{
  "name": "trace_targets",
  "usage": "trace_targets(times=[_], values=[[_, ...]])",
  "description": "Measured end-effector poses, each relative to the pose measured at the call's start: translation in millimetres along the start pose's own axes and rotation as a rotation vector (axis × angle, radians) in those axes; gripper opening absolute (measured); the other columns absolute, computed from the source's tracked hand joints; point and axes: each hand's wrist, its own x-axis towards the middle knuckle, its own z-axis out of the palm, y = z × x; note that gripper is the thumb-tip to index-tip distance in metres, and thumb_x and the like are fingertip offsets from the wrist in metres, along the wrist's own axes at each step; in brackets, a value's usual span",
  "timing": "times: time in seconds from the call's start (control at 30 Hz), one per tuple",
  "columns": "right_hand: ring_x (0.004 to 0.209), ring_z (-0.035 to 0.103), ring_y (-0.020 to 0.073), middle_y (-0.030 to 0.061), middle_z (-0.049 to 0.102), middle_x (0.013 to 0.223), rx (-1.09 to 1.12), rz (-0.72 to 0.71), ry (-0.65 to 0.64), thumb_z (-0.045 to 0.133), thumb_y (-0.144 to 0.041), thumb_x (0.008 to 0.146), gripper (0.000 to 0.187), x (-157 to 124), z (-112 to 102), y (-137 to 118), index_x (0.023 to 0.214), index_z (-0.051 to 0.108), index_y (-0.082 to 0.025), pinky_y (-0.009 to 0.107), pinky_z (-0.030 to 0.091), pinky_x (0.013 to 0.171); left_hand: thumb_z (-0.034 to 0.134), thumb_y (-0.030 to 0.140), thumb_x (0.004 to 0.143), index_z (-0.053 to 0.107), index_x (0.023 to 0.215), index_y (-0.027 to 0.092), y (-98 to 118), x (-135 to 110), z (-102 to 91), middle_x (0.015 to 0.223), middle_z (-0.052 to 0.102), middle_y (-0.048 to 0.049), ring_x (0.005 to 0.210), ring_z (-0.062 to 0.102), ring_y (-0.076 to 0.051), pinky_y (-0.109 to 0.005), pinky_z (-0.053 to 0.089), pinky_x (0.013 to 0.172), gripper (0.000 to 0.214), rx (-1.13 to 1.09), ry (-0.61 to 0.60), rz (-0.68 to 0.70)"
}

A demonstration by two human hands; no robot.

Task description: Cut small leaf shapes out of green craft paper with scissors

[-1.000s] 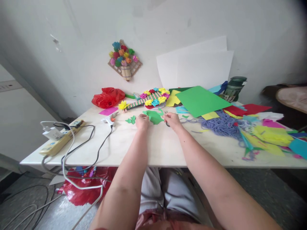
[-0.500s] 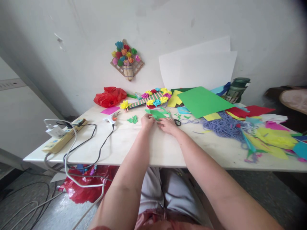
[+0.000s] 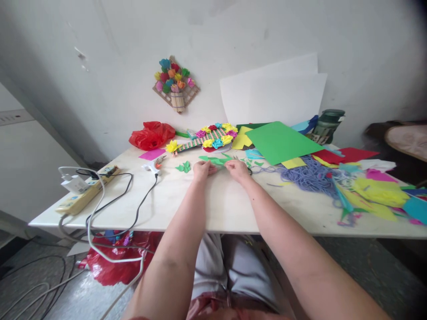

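Note:
My left hand (image 3: 203, 170) is closed, with thumb and fingers pinching a cut piece of green paper (image 3: 216, 160) just above the table. At the other end of that paper, my right hand (image 3: 237, 170) is closed too, its fingertips pressed together on the green edge. Scissors (image 3: 250, 170) lie behind the right wrist, mostly covered by it. Small green paper leaves (image 3: 183, 166) rest to the left of the left hand. Green scraps (image 3: 258, 164) are scattered to the right.
A glue gun (image 3: 153, 166) and a power strip (image 3: 87, 189) with cables occupy the left side. Behind my hands lies a flower-decorated woven craft (image 3: 200, 141). Purple yarn (image 3: 305, 178), a green sheet (image 3: 283, 142) and coloured paper crowd the right; a dark green bottle (image 3: 328, 126) stands behind.
My right hand has lifted from lying spread on the green paper to a pinch at its edge. The left hand stays at the paper's left part. The view has shifted slightly.

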Motion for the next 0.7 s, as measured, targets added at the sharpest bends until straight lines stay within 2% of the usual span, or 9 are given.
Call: trace_targets(times=[0.1, 0.23, 0.4, 0.6, 0.7], values=[[0.082, 0.061, 0.0184, 0.0019, 0.069, 0.08, 0.144, 0.04, 0.055, 0.051, -0.016, 0.07, 0.02, -1.1, -4.6, -3.5, 0.06, 0.067, -0.022, 0.034, 0.045, 0.08, 0.059, 0.027, 0.074, 0.053, 0.063, 0.013, 1.9, 0.4, -0.7, 0.052, 0.059, -0.0065, 0.053, 0.063, -0.018, -0.032, 0.052, 0.061, 0.018, -0.011, -0.01, -0.037], [0.076, 0.06, 0.0176, -0.0005, 0.067, 0.069, 0.271, 0.067, 0.057, 0.052, -0.018, 0.067, 0.019, -4.4, -8.7, -8.9, 0.054, 0.066, -0.022, 0.032, 0.044, 0.078, 0.068, 0.033, 0.066, 0.055, 0.068, 0.011, 5.2, -0.8, -2.2, 0.055, 0.061, -0.0099, 0.062, 0.065, -0.023, -0.033, 0.053, 0.059, 0.026, -0.036, -0.008, -0.087], [0.072, 0.059, 0.0169, -0.0003, 0.066, 0.063, 0.355, 0.106, 0.043, 0.052, -0.019, 0.065, 0.018, -7.2, -14.6, -15.4, 0.052, 0.066, -0.021, 0.03, 0.042, 0.075, 0.065, 0.024, 0.069, 0.055, 0.069, 0.008, 10.9, -6.0, -3.2, 0.059, 0.062, -0.0127, 0.061, 0.065, -0.023, -0.034, 0.054, 0.06, 0.019, -0.028, -0.049, -0.1], [0.066, 0.056, 0.0154, -0.001, 0.062, 0.056, 0.384, 0.167, 0.018, 0.052, -0.021, 0.065, 0.018, -6.9, -13.8, -13.3, 0.052, 0.064, -0.02, 0.029, 0.042, 0.071, 0.055, 0.008, 0.073, 0.054, 0.066, 0.009, 10.8, -4.2, -4.7, 0.056, 0.061, -0.0087, 0.063, 0.065, -0.019, -0.029, 0.053, 0.063, 0.007, -0.078, -0.051, -0.097], [0.072, 0.057, 0.0165, 0.0006, 0.064, 0.066, 0.311, 0.134, 0.078, 0.052, -0.022, 0.067, 0.017, -4.8, -11.6, -10.1, 0.054, 0.063, -0.019, 0.03, 0.043, 0.073, 0.056, 0.01, 0.073, 0.052, 0.07, 0.01, 8.2, -0.9, -6.1, 0.059, 0.062, -0.0079, 0.064, 0.065, -0.018, -0.03, 0.053, 0.066, 0.005, -0.151, -0.098, -0.068]])
